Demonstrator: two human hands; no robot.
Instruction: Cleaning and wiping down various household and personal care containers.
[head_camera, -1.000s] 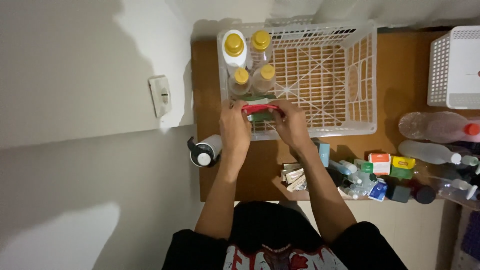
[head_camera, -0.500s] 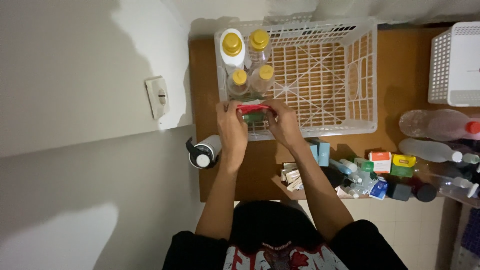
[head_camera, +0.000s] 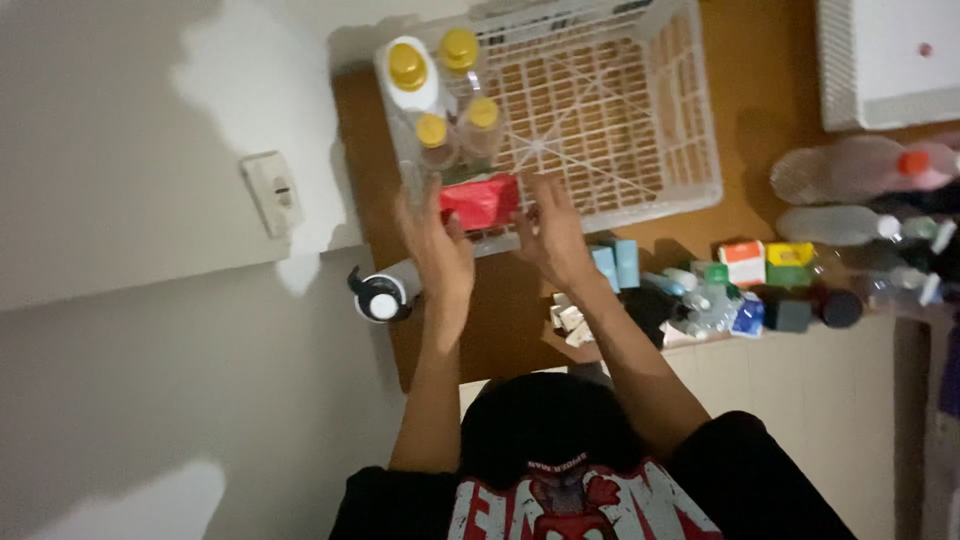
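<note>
Flanking a red packet (head_camera: 480, 200) (glossy, crumpled) in the white basket (head_camera: 700, 150), both hands open, apart

Red packet (head_camera: 480, 200) lies at the white basket's (head_camera: 640, 200) near edge.

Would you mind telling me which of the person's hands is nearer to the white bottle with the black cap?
Left. The left hand is just beside the white bottle, while the right hand is farther off, across the red packet.

1. The red packet (head_camera: 480, 200) between both hands was blurred; its kind could not be told.
2. Far right of the right hand (head_camera: 552, 232), clear bottles (head_camera: 870, 170) ran off the frame's edge.
</note>
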